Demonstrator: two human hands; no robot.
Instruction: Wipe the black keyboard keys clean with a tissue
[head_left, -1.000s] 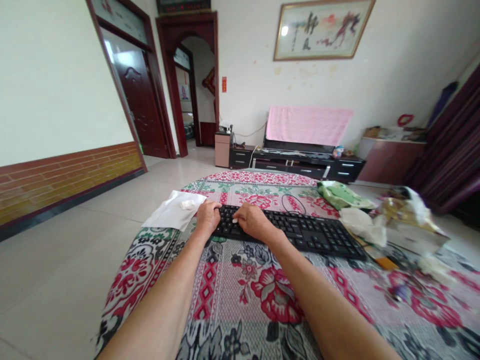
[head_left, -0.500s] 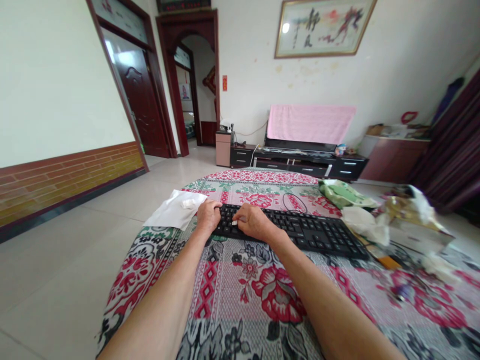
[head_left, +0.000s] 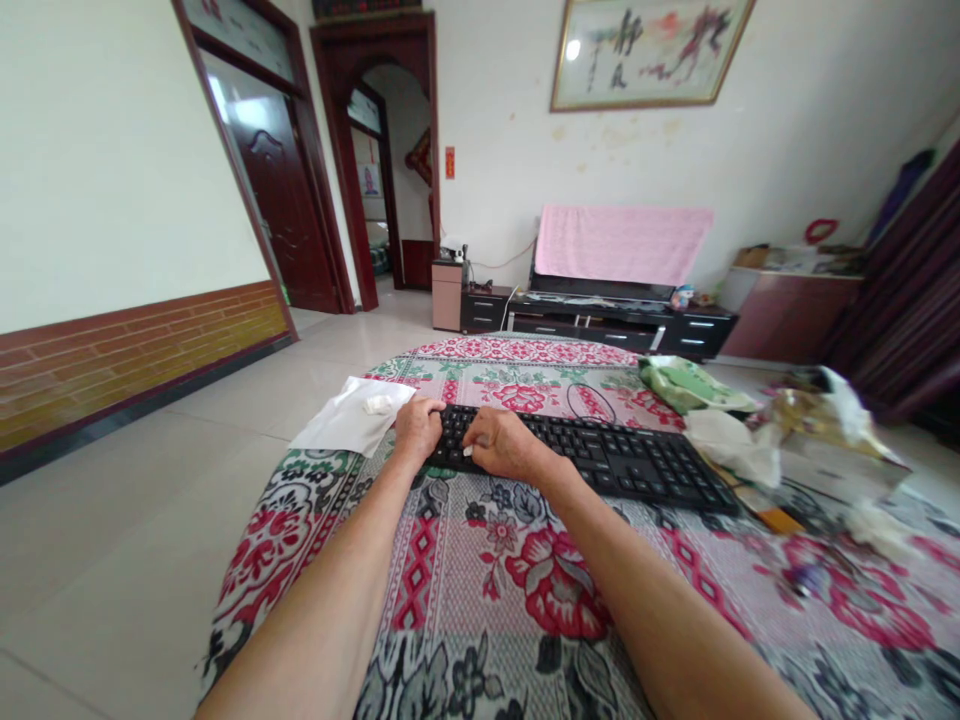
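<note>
A black keyboard lies across the patterned tablecloth. My left hand is closed on the keyboard's left end, its thumb along the back edge. Over the keys just to the right, my right hand is closed in a pinch, fingers pointing down and left. A small white wad pokes out under its fingertips against the keys; its material is too small to tell. Left of the keyboard a white sheet lies flat with a crumpled white piece on it.
On the right of the table are a green packet, crumpled white tissue, a box and an orange piece. The keyboard's cable loops behind it. The flowered tablecloth covers the round-edged table.
My right hand has shifted very slightly left and down over the keys with the white wad. My left hand stays on the keyboard's left end.
</note>
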